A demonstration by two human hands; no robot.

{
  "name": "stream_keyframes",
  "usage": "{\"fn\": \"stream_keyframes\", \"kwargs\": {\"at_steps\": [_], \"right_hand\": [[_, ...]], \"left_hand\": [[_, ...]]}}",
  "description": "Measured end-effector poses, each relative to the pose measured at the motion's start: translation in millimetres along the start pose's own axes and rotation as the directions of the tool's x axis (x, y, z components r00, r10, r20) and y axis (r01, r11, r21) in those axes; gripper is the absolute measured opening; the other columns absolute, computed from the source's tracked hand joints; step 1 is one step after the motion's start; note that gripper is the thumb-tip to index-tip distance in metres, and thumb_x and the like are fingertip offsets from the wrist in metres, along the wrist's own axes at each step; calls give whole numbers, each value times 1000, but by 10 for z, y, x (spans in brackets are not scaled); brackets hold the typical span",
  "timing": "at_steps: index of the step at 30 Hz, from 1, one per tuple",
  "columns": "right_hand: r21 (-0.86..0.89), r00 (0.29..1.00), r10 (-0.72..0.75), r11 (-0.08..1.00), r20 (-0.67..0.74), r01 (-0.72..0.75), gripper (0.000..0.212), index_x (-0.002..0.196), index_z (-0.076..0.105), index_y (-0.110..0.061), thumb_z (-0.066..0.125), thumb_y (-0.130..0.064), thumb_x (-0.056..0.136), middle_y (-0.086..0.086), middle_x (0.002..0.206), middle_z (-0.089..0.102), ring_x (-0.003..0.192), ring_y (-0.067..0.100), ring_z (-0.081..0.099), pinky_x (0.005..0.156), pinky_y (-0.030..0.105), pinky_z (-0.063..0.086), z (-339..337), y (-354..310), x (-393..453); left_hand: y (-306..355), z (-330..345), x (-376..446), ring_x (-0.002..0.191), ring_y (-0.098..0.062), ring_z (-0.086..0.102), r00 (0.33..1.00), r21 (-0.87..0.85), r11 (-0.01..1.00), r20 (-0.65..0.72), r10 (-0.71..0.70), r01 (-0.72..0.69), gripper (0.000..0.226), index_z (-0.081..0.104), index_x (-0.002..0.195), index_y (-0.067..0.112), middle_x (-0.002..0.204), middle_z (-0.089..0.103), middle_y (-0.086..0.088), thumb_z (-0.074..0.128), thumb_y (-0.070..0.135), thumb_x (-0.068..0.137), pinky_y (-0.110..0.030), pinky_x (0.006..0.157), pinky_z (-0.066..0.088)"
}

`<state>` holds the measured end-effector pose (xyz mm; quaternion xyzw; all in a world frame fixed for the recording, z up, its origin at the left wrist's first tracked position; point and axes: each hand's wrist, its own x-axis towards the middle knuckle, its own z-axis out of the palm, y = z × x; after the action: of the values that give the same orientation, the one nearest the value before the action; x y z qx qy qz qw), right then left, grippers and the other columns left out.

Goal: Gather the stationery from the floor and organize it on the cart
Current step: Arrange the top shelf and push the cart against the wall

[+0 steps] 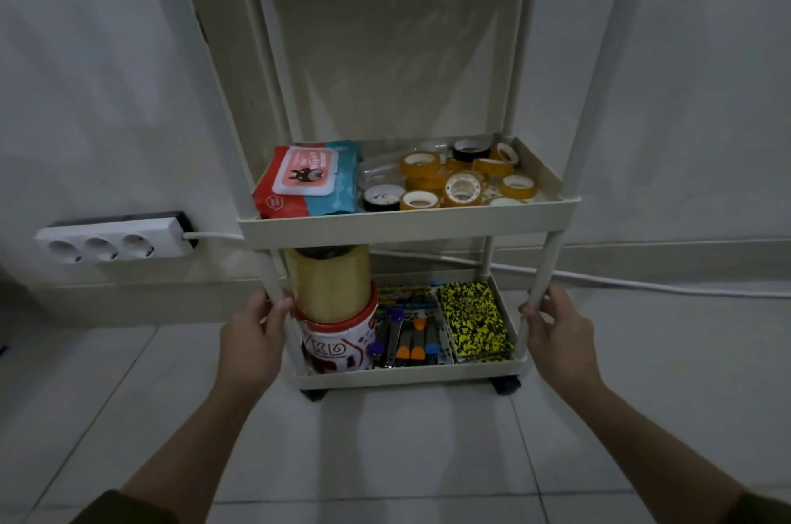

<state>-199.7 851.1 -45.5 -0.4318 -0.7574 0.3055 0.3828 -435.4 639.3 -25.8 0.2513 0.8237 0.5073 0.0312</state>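
- Landmark: cream plastic three-tier rolling cart [406, 219], standing on pale floor tiles against a white wall.
- Left hand [252, 335] wraps its fingers round the cart's front-left post, just above the bottom tray; right hand [556, 331] curls round the front-right post at matching height. Likely a two-handed hold to shift or steady the cart, not to pick anything up.
- Cart's middle tray: red-and-blue soft pack of wet wipes [306, 181] lies at its left end; small rolls of amber and black adhesive tape [462, 179] heaped to the right, kinds kept apart.
- Cart's bottom tray: wide roll of tan packing tape [327, 281] stacked on a red-and-white round tub [338, 346] at the left; clips with orange, purple and blue tips [406, 346] in the middle; yellow-and-black speckled notebook [475, 320] at the right.
- Top tray seen only from beneath; contents hidden.
- No stationery visible on the floor around the cart; gathering looks done.
- White three-socket power strip [113, 245] on the wall left of the cart, cable running behind it: possible snag if rolled.
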Motion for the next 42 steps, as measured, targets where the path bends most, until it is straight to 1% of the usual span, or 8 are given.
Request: {"fn": "stream_keyframes", "kwargs": {"at_steps": [10,14,23,26,29,33,37,42], "right_hand": [[-58,994,78,996,72,-74,14,101,58,1,54,-7,90,22,102,68,98,34,65,80,36,48,-46,-43,33],[-143,975,93,988,202,-64,17,103,59,1,53,-9,91,20,101,68,99,34,63,73,30,42,-145,-47,30],[142,960,-13,990,280,-28,48,133,47,-9,45,5,87,6,124,62,93,28,67,70,11,43,-287,108,-183],[220,930,-111,975,350,33,58,139,39,-15,45,8,87,-5,133,51,103,17,61,83,18,46,-442,272,-212],[204,883,-134,978,450,44,59,140,37,-18,48,6,87,-9,127,50,107,16,56,83,20,48,-519,462,-179],[-48,811,-95,987,578,150,49,139,40,-13,51,-13,91,7,140,47,126,22,46,98,22,36,-477,935,-14],[-326,729,50,913,683,243,50,143,29,-14,42,-22,95,8,154,23,141,22,22,115,33,20,-425,1466,91],[-432,794,86,871,602,233,82,146,21,-12,5,-54,78,11,157,9,146,23,6,117,37,3,-378,1916,135]], "left_hand": [[107,6,-57,84,-38,61,998,251,967,29,-62,53,35,58,92,-3,89,65,-26,39,26,98,-34,69,42],[243,63,-338,104,-36,56,963,390,911,167,-212,133,36,58,101,-3,109,62,-23,39,27,97,-31,78,38],[909,653,-808,94,-11,51,753,232,952,658,-2,-200,32,50,124,6,115,58,-7,51,15,93,-8,68,40],[1055,1014,-814,93,-15,53,756,239,945,655,13,-223,35,49,124,3,108,58,-9,54,13,91,-5,66,39],[1052,1465,-858,114,-27,54,762,271,943,647,-29,-194,45,43,129,2,126,55,-17,58,15,89,-24,91,43],[912,1973,-928,138,-24,31,830,338,916,558,-13,-213,62,27,143,8,149,33,-10,55,26,91,-35,111,30],[838,2253,-974,115,-19,52,882,184,956,455,124,-229,31,49,122,15,118,57,1,53,22,92,-31,88,42],[771,2425,-981,78,8,59,912,169,947,360,197,-272,11,61,98,20,84,62,14,54,15,90,-4,63,43]]}}
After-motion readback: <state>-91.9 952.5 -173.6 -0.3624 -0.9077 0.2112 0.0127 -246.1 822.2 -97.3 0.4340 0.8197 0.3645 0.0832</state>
